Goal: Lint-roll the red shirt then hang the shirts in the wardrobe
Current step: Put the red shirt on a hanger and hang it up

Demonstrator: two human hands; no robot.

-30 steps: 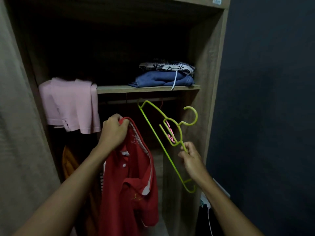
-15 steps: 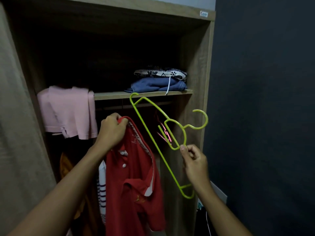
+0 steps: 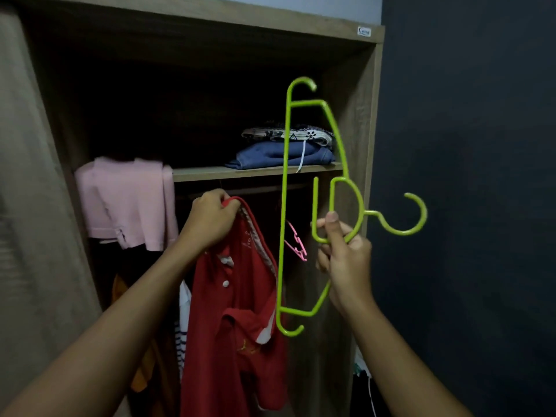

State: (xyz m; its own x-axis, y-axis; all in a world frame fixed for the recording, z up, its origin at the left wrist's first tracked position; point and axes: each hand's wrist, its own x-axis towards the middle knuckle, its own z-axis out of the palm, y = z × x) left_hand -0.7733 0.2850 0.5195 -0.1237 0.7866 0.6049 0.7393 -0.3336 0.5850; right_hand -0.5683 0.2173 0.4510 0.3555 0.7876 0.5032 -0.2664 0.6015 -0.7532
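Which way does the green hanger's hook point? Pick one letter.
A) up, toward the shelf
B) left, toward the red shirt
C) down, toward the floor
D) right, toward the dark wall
D: the hanger, gripped by the right hand, lies turned on its side with its long bar upright, and its hook curls out to the right in front of the dark wall.

The green hanger (image 3: 283, 206) is seen as smooth, faintly glossy plastic. The red shirt (image 3: 237, 296) is made of soft, matt knitted cloth. The wardrobe (image 3: 346, 85) is finished in matt wood grain. Matt cloth is shown by the pink garment (image 3: 129, 200) and the folded blue garment (image 3: 270, 153).
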